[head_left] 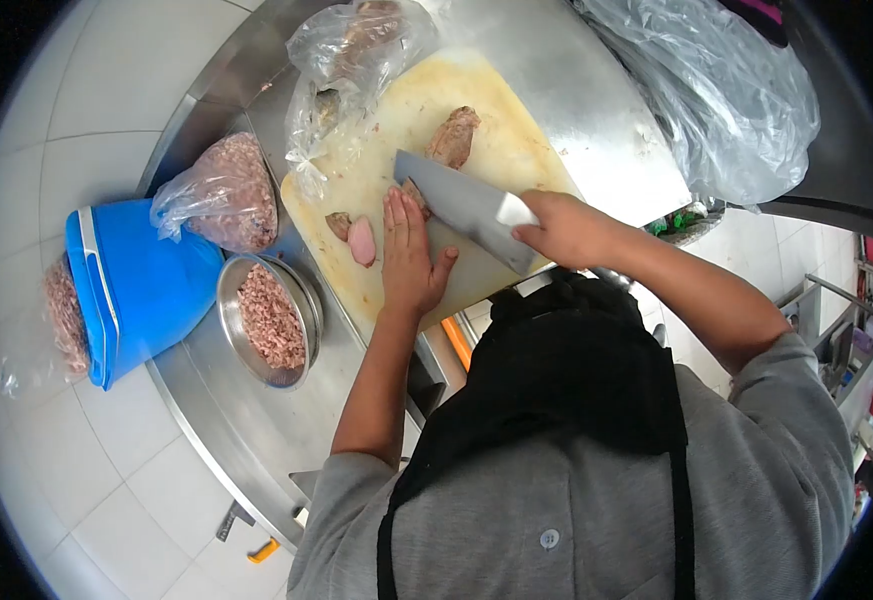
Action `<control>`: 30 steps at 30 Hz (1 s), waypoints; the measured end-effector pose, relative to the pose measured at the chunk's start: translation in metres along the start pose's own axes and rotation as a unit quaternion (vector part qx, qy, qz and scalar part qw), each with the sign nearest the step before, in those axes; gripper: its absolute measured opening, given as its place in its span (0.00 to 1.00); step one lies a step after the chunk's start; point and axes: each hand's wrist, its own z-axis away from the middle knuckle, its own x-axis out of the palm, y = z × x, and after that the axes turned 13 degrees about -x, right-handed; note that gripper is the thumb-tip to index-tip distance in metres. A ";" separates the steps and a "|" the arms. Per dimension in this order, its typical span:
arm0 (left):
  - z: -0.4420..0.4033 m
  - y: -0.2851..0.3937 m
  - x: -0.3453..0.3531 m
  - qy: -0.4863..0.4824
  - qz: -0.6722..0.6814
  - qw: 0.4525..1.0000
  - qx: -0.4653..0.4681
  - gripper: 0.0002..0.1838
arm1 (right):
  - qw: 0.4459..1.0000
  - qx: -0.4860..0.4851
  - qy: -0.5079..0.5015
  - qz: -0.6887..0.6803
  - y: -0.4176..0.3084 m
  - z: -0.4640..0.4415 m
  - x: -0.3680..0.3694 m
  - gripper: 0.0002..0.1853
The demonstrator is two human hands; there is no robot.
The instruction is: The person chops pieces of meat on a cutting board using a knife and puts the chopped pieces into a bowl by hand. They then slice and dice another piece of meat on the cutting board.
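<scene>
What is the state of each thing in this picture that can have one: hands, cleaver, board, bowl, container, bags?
Cleaver, gripped by right hand
Left hand, flat, fingers extended
Cutting board, stained
Metal bowl, holding chopped meat
Blue container, closure unclear
Bag beside the metal bowl, filled
Large plastic bag, crumpled

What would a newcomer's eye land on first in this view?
Most likely the broad cleaver gripped in the right hand, its blade angled over the cutting board, close to the fingers of the left hand. Next, probably the bright blue container at the picture's left, then the metal bowl of chopped meat between it and the board.
</scene>
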 end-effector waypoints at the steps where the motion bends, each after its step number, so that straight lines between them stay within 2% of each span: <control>1: -0.001 0.000 0.000 -0.002 -0.001 1.000 -0.001 0.54 | 1.000 -0.025 0.005 -0.010 0.012 0.006 0.005 0.21; 3: 0.001 0.001 0.000 0.004 0.010 1.000 0.004 0.56 | 0.998 -0.048 0.012 -0.025 0.006 0.003 0.006 0.21; 5: -0.001 0.003 -0.001 0.001 0.015 1.000 0.006 0.57 | 0.992 0.079 -0.056 -0.080 -0.020 -0.029 -0.005 0.21; 8: 0.000 0.002 -0.001 -0.001 0.015 1.000 0.010 0.56 | 0.989 0.082 -0.098 -0.075 -0.025 -0.056 -0.006 0.21; 10: 0.002 0.001 0.001 0.004 0.013 1.000 0.009 0.56 | 0.990 0.063 -0.080 -0.102 -0.018 -0.050 -0.001 0.21; 12: 0.000 0.000 -0.004 -0.021 0.132 0.991 -0.009 0.54 | 0.990 0.040 -0.058 -0.124 -0.020 -0.046 -0.005 0.21; 19: 0.021 0.007 0.002 -0.019 0.024 0.999 -0.016 0.51 | 0.987 0.099 -0.075 -0.107 -0.026 -0.031 0.004 0.21; 21: 0.016 0.011 -0.001 -0.029 0.017 0.999 -0.026 0.51 | 0.999 0.003 0.007 -0.054 -0.006 -0.022 0.018 0.22; 22: 0.016 0.011 -0.002 -0.029 0.017 0.999 -0.029 0.51 | 0.998 0.002 0.003 -0.055 0.000 -0.014 0.016 0.22; 24: 0.016 0.011 0.000 -0.025 0.031 0.999 -0.036 0.52 | 0.995 0.055 -0.075 -0.030 -0.015 0.005 -0.006 0.22; 26: 0.017 0.011 0.000 -0.028 0.031 0.998 -0.040 0.53 | 0.994 0.070 -0.079 -0.028 -0.031 0.002 -0.016 0.22; 28: 0.016 0.012 0.000 -0.030 0.027 0.998 -0.042 0.54 | 0.981 0.121 -0.124 -0.086 -0.038 -0.014 -0.022 0.21; 29: 0.015 0.013 0.001 -0.021 0.028 0.999 -0.039 0.55 | 0.994 0.051 -0.089 -0.046 -0.018 -0.022 -0.007 0.21; 30: 0.016 0.013 0.001 -0.012 0.030 0.999 -0.035 0.56 | 0.993 0.052 -0.089 -0.049 -0.017 -0.028 -0.004 0.21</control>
